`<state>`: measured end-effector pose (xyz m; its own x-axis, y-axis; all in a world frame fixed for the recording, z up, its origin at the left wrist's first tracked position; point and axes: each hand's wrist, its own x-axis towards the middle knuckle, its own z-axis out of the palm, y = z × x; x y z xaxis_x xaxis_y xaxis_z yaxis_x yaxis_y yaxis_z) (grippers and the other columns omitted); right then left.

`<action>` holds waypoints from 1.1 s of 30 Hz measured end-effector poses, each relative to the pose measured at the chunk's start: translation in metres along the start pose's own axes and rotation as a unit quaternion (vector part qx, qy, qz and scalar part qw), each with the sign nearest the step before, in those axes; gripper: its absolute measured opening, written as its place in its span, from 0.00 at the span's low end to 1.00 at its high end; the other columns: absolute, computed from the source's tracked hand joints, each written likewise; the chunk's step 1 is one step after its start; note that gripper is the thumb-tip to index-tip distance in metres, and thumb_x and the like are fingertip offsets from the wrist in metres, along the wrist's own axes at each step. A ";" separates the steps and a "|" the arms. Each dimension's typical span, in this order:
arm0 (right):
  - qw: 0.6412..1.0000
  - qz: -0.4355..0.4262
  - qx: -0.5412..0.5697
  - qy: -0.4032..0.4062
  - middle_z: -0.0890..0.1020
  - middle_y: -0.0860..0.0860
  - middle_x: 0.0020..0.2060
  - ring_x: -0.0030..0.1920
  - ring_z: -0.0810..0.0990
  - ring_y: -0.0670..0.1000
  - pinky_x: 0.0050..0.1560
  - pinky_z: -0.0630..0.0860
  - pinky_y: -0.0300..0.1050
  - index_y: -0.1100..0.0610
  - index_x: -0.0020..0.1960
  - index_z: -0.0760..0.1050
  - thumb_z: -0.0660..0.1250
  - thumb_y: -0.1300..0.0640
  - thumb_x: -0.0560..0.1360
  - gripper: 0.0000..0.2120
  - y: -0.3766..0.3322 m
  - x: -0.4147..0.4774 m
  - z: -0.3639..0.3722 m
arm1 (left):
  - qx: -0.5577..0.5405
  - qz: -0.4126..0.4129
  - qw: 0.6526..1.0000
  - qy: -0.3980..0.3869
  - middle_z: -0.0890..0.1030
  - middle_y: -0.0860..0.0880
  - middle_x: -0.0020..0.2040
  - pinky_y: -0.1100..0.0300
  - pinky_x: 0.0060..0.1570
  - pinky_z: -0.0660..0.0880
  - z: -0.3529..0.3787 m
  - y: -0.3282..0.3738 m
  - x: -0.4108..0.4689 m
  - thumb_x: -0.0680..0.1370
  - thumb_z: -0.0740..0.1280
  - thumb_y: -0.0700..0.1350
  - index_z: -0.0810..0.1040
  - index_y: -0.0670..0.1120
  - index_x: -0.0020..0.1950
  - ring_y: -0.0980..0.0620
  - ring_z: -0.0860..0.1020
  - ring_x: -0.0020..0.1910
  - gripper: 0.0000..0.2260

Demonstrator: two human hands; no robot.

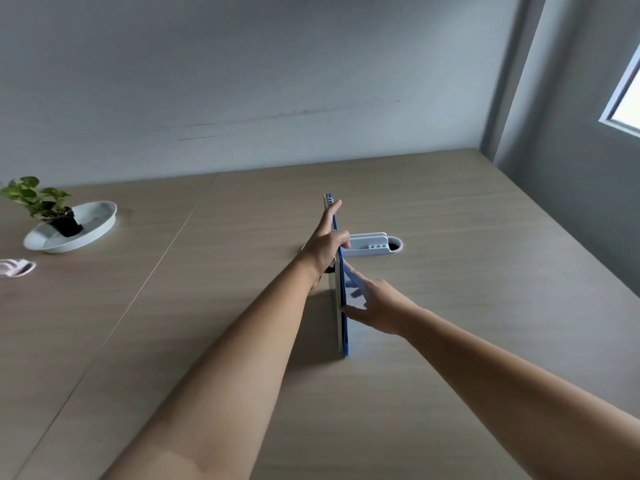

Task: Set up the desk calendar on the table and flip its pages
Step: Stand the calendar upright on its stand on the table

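Fingers of both hands, left [325,249] and right [372,301], press flat against upright calendar [343,327].

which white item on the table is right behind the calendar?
The white pen holder, partly hidden behind the calendar; the white dish with the plant sits far left.

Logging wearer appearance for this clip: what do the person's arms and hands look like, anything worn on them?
Both forearms are bare to the frame's lower edge; no sleeves show. The left hand and right hand wear no gloves, and no watch, bracelet or ring is visible. The picture is slightly blurred, so fine details cannot be judged.
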<state>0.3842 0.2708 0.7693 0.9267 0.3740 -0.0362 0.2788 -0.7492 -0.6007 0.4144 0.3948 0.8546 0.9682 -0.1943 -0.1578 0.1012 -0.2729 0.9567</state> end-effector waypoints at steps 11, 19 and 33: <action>0.984 -0.038 -0.101 0.142 0.80 0.54 0.52 0.44 0.79 0.55 0.45 0.78 0.50 0.45 0.75 0.55 0.66 0.56 0.70 0.37 0.032 -0.019 -0.014 | 0.055 -0.012 0.998 -0.016 0.67 0.44 0.69 0.47 0.58 0.71 0.000 -0.002 0.013 0.71 0.60 0.45 0.56 0.63 0.74 0.42 0.73 0.59 0.32; 0.986 0.030 -0.054 0.156 0.79 0.51 0.41 0.36 0.76 0.50 0.40 0.75 0.43 0.46 0.74 0.58 0.65 0.56 0.72 0.32 0.060 -0.034 -0.012 | 0.086 0.022 0.996 -0.033 0.51 0.44 0.78 0.52 0.70 0.59 0.043 0.004 0.030 0.73 0.61 0.44 0.54 0.58 0.76 0.45 0.57 0.76 0.33; 0.972 0.107 -0.037 0.205 0.86 0.51 0.38 0.38 0.82 0.54 0.40 0.80 0.49 0.56 0.46 0.81 0.59 0.34 0.70 0.26 0.010 -0.034 0.013 | 0.123 0.004 0.992 0.013 0.61 0.45 0.77 0.51 0.72 0.63 0.012 0.014 0.097 0.73 0.69 0.51 0.55 0.51 0.76 0.45 0.65 0.73 0.36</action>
<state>0.3517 0.2578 0.7543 0.9837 -0.0325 0.1771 0.0724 -0.8291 -0.5544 0.5069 0.3612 0.8496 0.9747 -0.1736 -0.1409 0.0377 -0.4934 0.8690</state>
